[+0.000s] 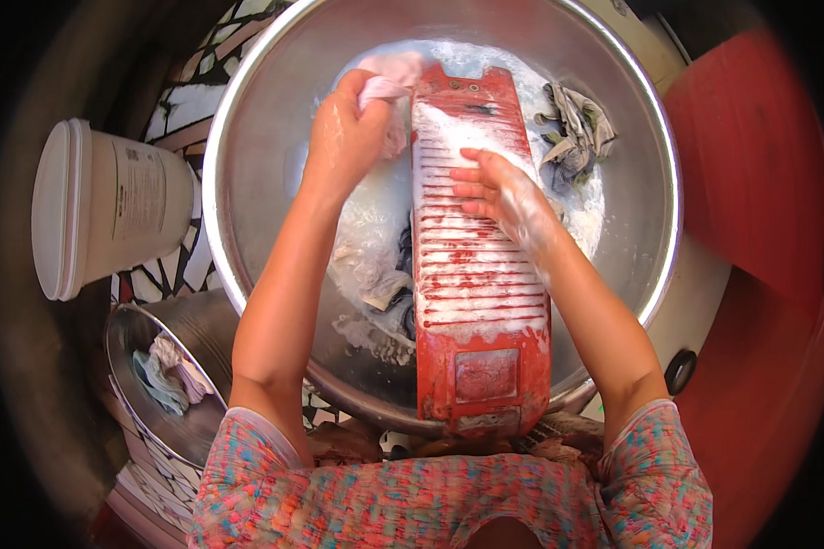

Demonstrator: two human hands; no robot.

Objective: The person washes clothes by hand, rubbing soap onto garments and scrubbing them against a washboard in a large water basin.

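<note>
My left hand grips a wet pale pink cloth to the left of the washboard's top end. Part of that cloth hangs down toward the soapy water. A red ridged washboard, coated in white suds, leans in a large round metal basin. Over the washboard's right side is my right hand, empty, with its fingers apart; whether it touches the ridges I cannot tell. Suds cover the back of this hand. A grey patterned cloth lies in the water to the right, and a whitish cloth to the left.
A white lidded plastic bucket bearing a label stands at the left on a mosaic tile floor. Below it, a metal bucket holds several small cloths. A large red surface rises beyond the basin's right rim.
</note>
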